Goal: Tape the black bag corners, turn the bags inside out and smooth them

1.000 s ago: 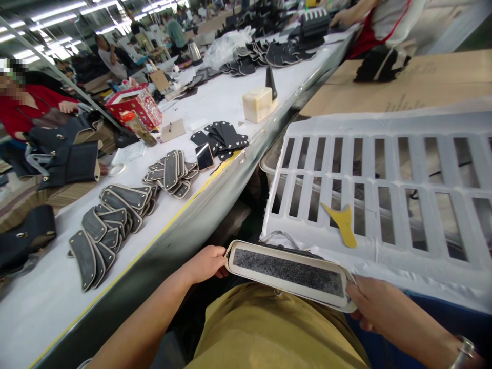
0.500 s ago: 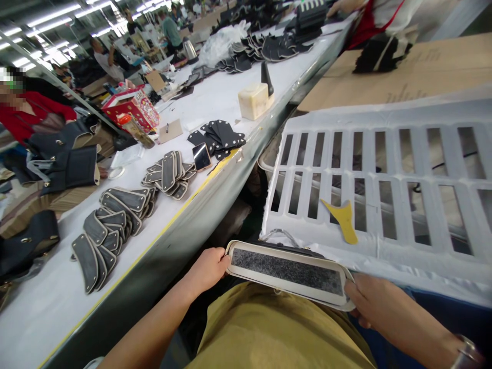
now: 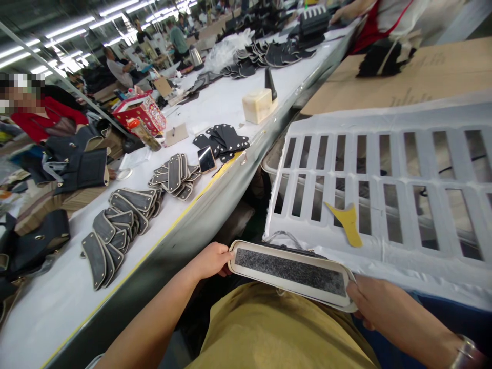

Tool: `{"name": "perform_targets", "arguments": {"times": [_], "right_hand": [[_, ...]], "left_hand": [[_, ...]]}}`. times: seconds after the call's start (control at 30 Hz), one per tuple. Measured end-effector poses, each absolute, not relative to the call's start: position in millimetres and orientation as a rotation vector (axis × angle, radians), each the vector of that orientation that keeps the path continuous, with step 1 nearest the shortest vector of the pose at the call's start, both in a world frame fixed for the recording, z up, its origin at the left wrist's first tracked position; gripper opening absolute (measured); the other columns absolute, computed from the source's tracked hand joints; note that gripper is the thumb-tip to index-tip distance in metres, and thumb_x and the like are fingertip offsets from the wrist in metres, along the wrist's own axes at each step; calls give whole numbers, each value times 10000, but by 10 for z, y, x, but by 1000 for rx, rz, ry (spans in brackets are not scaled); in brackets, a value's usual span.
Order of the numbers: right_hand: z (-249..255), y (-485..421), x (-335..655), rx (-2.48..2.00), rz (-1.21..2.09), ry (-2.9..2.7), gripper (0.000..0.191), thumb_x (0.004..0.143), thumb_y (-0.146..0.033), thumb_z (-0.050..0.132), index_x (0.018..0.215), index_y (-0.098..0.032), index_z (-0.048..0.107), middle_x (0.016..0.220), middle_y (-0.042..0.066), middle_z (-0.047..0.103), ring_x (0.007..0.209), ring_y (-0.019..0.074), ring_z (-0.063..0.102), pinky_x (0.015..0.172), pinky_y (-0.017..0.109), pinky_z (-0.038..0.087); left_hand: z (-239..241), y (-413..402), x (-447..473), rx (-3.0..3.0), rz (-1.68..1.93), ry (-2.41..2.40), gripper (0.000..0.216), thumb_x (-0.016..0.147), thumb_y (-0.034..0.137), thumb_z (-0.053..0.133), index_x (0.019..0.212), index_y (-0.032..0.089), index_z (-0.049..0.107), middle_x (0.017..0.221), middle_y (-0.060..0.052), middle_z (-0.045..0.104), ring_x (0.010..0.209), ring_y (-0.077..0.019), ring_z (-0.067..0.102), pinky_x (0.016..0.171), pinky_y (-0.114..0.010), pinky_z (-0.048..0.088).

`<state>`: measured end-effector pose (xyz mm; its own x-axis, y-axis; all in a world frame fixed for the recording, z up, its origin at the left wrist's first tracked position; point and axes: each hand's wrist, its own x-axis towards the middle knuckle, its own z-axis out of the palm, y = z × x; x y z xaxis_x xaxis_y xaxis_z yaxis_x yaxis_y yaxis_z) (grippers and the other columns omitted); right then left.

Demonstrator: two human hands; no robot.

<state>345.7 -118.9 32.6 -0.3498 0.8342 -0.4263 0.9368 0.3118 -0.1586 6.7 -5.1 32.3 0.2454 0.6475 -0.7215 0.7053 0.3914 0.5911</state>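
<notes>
Between both hands, close to my body, is a handbag [image 3: 284, 267], its long rounded base turned up toward me. That face has a cream border and a speckled dark grey strip down the middle. My left hand [image 3: 213, 260] pinches its left end, thumb on the rim. At the other end my right hand [image 3: 374, 297] is closed round the rim, its fingers partly hidden underneath. A bit of black material and a clear strap [image 3: 284, 236] show behind the far edge. The rest of the bag is hidden.
A white slotted rack [image 3: 378, 179] stands ahead right, bearing a yellow cut piece [image 3: 349, 223]. On the long white table [image 3: 49, 318] lie stacked grey straps [image 3: 111, 230], a phone [image 3: 206, 159], a pale block [image 3: 257, 106] and black bags [image 3: 82, 166]. A person in red [image 3: 46, 115] is across it.
The surroundings have shifted slightly right and down in view. Both hands keep their hold on the bag, which stays almost in place.
</notes>
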Motion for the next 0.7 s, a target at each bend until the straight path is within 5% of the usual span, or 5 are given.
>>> {"name": "perform_targets", "arguments": {"times": [0.2, 0.7], "right_hand": [[356, -1186, 3442, 1638, -630, 2292, 333, 680, 70, 398, 770, -98, 670, 743, 146, 659, 564, 202, 627, 494, 269, 495], [157, -1286, 3538, 1620, -284, 2583, 302, 618, 75, 434, 673, -142, 636, 614, 80, 617, 504, 207, 598, 444, 275, 478]], "left_hand": [[282, -165, -68, 871, 227, 1341, 599, 737, 654, 499, 811, 76, 636, 725, -111, 676, 620, -158, 629, 604, -280, 509], [65, -305, -81, 664, 663, 1260, 295, 655, 321, 753, 817, 84, 684, 804, -82, 684, 719, -160, 621, 717, -281, 500]]}}
